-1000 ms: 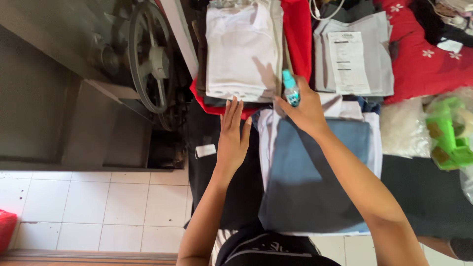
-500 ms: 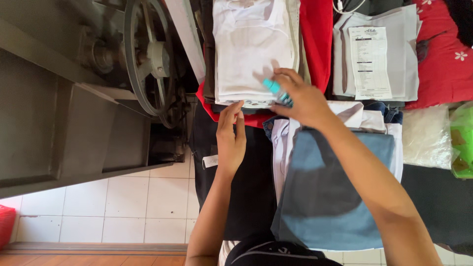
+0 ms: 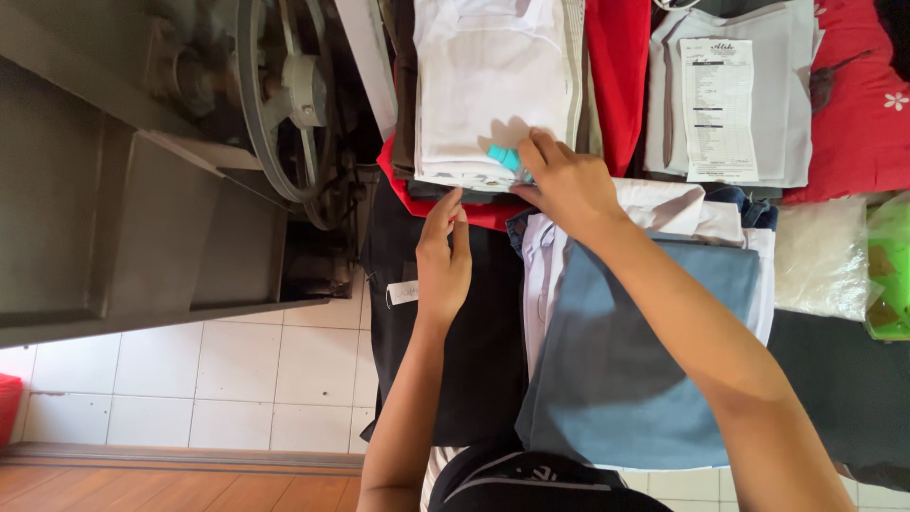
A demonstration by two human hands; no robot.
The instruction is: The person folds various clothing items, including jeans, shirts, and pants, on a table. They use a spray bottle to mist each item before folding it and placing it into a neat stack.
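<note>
Fig.: head view, looking down on stacked laundry. Your right hand (image 3: 569, 185) is clenched round a small turquoise plastic object (image 3: 502, 157), only its tip showing past the fingers; what kind of tool it is can't be told. That tip touches the near edge of the folded white shirt stack (image 3: 493, 85), at the far centre of the scene. Your left hand (image 3: 444, 261) lies flat & released, fingers straight, palm down on the folded black garment (image 3: 455, 351), fingertips just reaching the red cloth (image 3: 616, 76) that sticks out under the white stack. A small white tag (image 3: 402, 293) sits on the black garment, just left of that hand. Your right forearm crosses the folded blue-grey fabric (image 3: 616, 379), which lies on top of pale folded shirts, right of the black garment. Far right: grey folded garment (image 3: 787, 95) w/ a printed paper slip (image 3: 718, 109) on top; beyond it a red cloth w/ white flower print (image 3: 863, 104). Right edge: clear plastic bag (image 3: 820, 256) & a green object (image 3: 889, 275). Left: grey metal machine w/ a belt wheel (image 3: 284, 104), above the white tiled floor (image 3: 218, 379).
</note>
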